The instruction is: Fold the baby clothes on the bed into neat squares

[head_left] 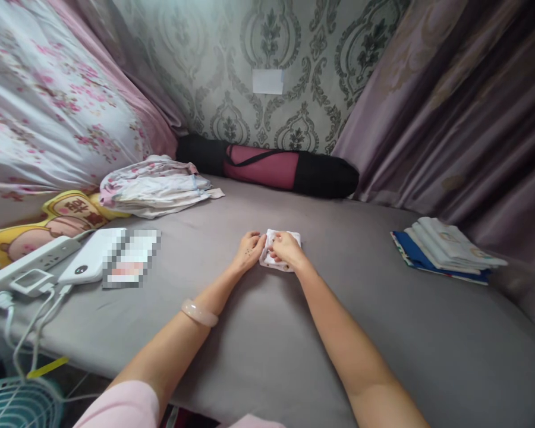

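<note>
A small white cloth [284,267] with a dark and reddish print lies folded into a compact square on the grey bed sheet. At its left edge, my left hand [249,252] has its fingers bent around the border, with a pale bangle [199,313] on that forearm. Over the top of the cloth is my right hand [287,247], fingers curled in and pinching the fabric. The palm sides and part of the cloth are hidden beneath the hands.
Folded clothes [450,246] are stacked at right. Crumpled clothes [158,185], a yellow cartoon pillow [22,241], a white power bank [93,255] and a power strip [35,261] with cables sit left. A black and maroon rolled bag [267,167] lies along the wall.
</note>
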